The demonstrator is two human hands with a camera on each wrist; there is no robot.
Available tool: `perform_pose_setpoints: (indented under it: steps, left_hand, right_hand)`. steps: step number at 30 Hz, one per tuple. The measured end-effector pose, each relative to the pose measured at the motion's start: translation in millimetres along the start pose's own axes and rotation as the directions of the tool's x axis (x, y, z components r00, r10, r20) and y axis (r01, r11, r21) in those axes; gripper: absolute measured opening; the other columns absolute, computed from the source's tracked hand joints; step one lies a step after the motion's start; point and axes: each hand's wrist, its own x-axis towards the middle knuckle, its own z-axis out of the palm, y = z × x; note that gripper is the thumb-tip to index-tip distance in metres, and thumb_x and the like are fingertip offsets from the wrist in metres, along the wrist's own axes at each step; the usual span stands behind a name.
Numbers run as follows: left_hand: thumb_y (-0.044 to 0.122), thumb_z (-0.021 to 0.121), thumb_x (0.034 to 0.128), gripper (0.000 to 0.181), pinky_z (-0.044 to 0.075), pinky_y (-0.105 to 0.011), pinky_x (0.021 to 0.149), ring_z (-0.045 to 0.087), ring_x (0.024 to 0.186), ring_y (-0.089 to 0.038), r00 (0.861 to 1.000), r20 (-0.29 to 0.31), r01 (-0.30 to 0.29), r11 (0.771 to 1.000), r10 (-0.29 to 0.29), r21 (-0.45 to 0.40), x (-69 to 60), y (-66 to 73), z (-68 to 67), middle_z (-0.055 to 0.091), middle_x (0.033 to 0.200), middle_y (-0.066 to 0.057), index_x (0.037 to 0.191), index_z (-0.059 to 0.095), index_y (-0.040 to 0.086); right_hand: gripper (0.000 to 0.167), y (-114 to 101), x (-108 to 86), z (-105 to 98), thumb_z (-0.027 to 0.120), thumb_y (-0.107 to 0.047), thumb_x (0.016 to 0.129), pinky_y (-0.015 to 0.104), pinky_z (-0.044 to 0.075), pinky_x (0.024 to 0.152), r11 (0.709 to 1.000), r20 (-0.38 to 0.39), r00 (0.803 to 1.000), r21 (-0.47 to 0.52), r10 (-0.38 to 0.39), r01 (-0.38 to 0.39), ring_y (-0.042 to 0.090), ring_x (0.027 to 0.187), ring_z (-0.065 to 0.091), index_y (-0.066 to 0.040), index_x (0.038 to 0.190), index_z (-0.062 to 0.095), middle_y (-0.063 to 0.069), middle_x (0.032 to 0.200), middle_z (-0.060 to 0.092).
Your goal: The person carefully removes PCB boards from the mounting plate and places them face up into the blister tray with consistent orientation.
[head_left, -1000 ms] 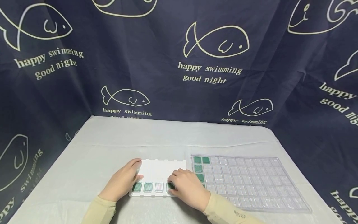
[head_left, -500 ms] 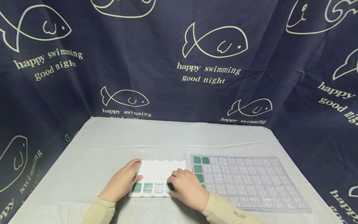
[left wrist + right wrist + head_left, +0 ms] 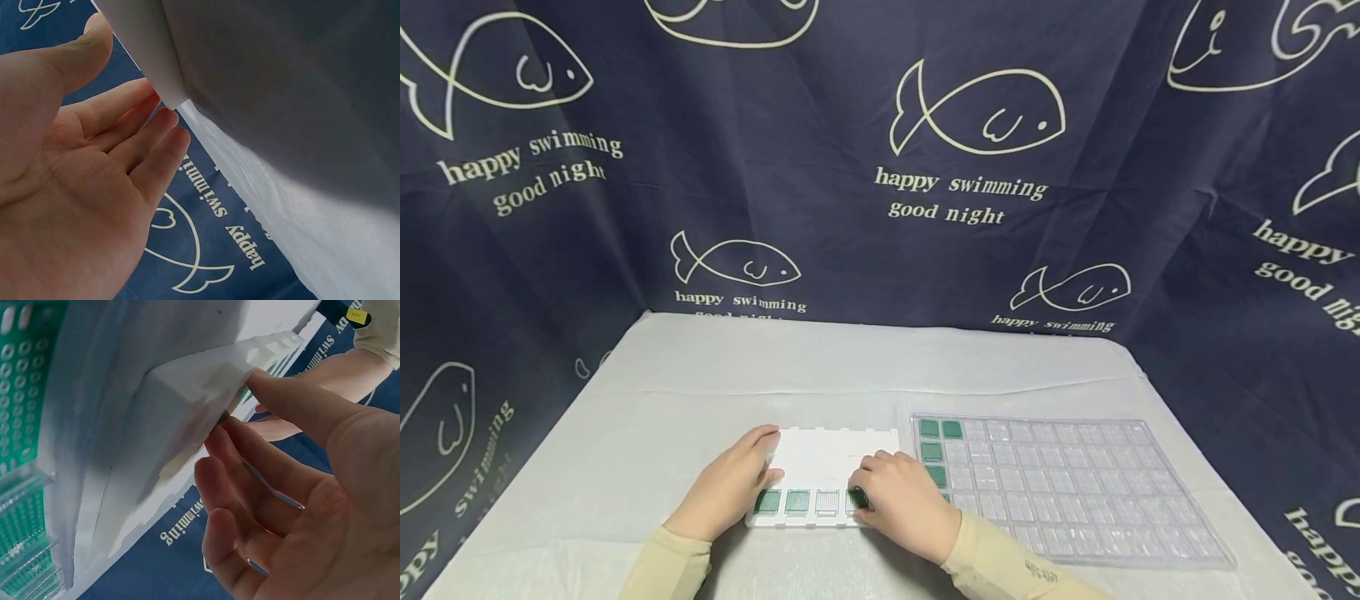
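Note:
A white tray (image 3: 827,457) lies in front of me, with a row of small perforated boards along its near side: green ones (image 3: 797,501) and a paler one (image 3: 827,502). At the tray's left edge, my left hand (image 3: 722,483) rests its fingers and thumb; the left wrist view shows that hand (image 3: 94,156) with nearly straight fingers touching the tray's edge (image 3: 147,56). My right hand (image 3: 910,504) pinches a dark green board (image 3: 856,500) by thumb and fingers at the row's right end. In the right wrist view, the right hand (image 3: 269,469) largely hides that board.
A clear compartment tray (image 3: 1075,483) stands to the right on the white-covered table (image 3: 820,358). Green boards (image 3: 932,452) sit in its leftmost compartments, some partly behind my right hand. Dark blue curtains (image 3: 850,275) with fish drawings surround the table.

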Motion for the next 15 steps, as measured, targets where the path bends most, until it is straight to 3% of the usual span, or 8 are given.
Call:
perform_pose_setpoints:
  steps: [15]
  left_hand:
    - [0.019,0.077,0.0887,0.054,0.055,-0.048,0.106,0.063,0.127,-0.034,1.0,0.018,0.003,1.0,-0.003,0.0,0.9,1.0,-1.6,0.059,0.142,-0.016,0.133,0.06,-0.006]
  right_hand:
    - [0.023,-0.8,1.2,1.2,0.089,-0.033,0.073,0.015,0.043,0.058,1.0,-0.004,1.0,0.0,0.0,0.0,0.005,0.071,0.057,-0.02,0.089,0.078,-0.01,0.081,0.069]
